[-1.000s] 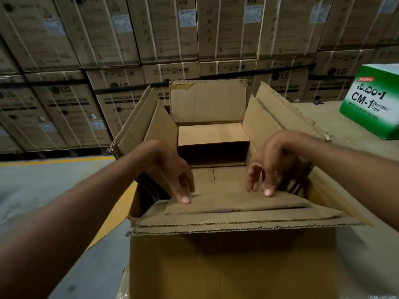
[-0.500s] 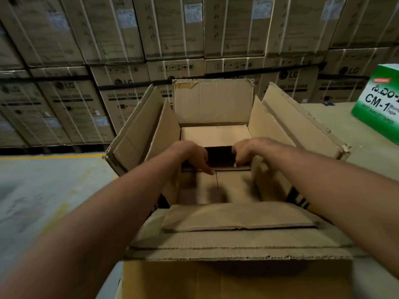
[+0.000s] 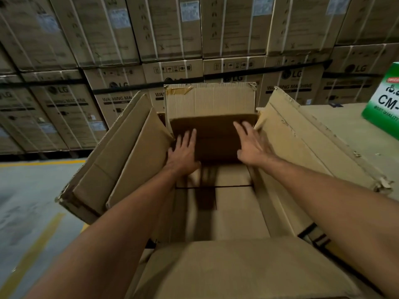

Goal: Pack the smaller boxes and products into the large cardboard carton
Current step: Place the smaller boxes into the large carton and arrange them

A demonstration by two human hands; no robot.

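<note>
At twelve o'clock, behind everything, rose a wall of LG cartons [image 3: 129, 50]. Before it stood the open carton [image 3: 302, 147], flaps up, and off at two o'clock a green box [image 3: 382, 104]. A small box [image 3: 216, 139] sat inside at the carton's far end. The left hand [image 3: 183, 154] lay flat on it toward nine o'clock and the right hand [image 3: 252, 147] toward three, fingers straight and spread, gripping nothing.

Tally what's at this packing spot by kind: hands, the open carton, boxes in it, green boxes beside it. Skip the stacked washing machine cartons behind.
Hands: 2, left hand and right hand, both flat on the smaller box
Large open carton: 1
Smaller brown box plainly visible inside it: 1
Green tape box: 1
Total: 5
</note>
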